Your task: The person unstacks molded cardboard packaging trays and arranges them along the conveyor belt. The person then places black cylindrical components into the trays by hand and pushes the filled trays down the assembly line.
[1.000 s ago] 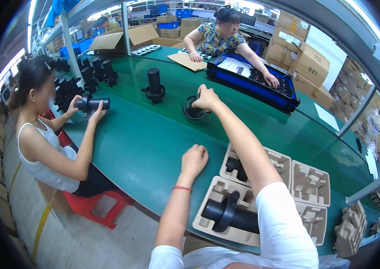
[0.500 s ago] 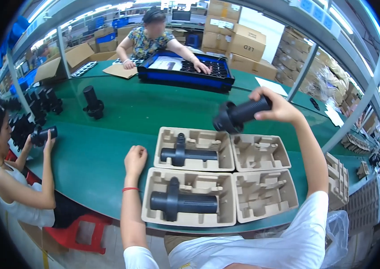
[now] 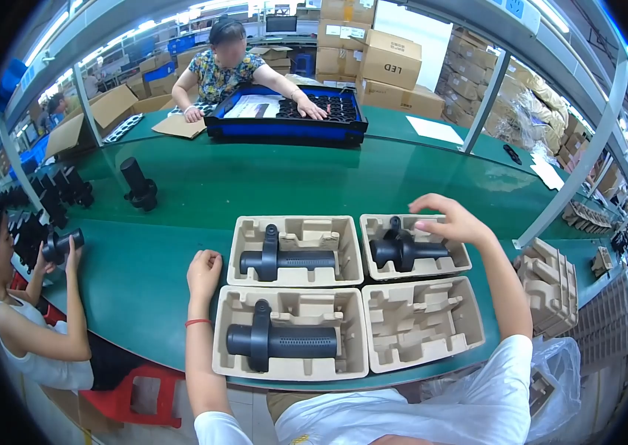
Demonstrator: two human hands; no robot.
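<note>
My right hand [image 3: 450, 220] is open over the far right pulp tray [image 3: 461, 268], fingers spread and holding nothing. Under it a black cylindrical device [image 3: 404, 252] with a ring collar lies in that tray. My left hand [image 3: 204, 274] rests on the green table, fingers curled in, left of the trays, with a red band at the wrist. Similar black devices lie in the far left tray [image 3: 293, 258] and the near left tray [image 3: 284, 341], each with its collar toward the left. The near right pulp tray [image 3: 425, 326] holds no device.
On the green table [image 3: 158, 259] one black device [image 3: 136, 184] stands upright, with several more at the far left. Across the table a co-worker [image 3: 225, 74] reaches into a blue bin [image 3: 284, 133]. Another person [image 3: 40, 319] at left holds a device. Stacked pulp trays [image 3: 547, 285] stand at right.
The black device that my right hand held in the air now lies in the far right tray. My right hand has let go and opened. The left hand stays curled on the table.
</note>
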